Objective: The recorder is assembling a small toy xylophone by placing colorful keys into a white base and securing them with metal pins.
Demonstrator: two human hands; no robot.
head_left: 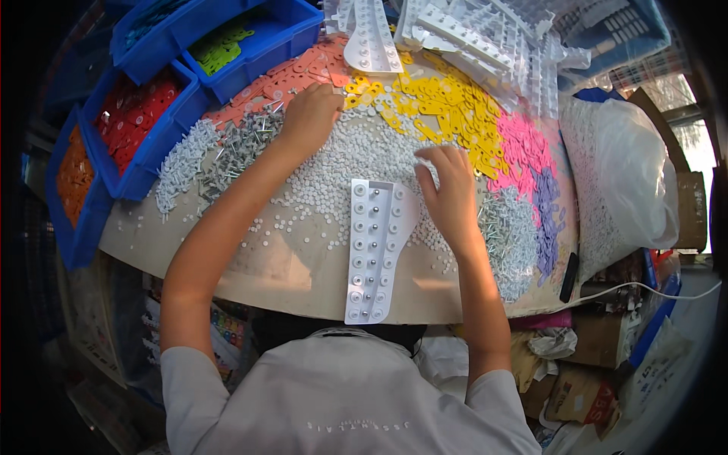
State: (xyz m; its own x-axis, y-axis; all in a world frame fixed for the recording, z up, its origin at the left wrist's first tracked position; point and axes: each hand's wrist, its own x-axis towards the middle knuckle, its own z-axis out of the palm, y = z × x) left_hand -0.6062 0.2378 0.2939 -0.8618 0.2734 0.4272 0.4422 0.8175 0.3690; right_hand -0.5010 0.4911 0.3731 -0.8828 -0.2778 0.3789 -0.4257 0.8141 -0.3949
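Observation:
My left hand is at the inner edge of the coral flat pieces. Its fingers are bent and close together; what they hold, if anything, is hidden. Over the small round white caps, beside the yellow flat pieces, is my right hand. Its thumb stands apart from the curved fingers, and nothing shows between them. Between my forearms a white plastic panel lies near the table's front edge. Ring-shaped sockets run along both its sides, with small shiny metal studs down the middle channel.
Blue bins of coloured pieces stand at the left. Screws and white parts lie beside them. Pink pieces, purple pieces and more screws lie at the right, near a plastic bag. White panels are heaped behind.

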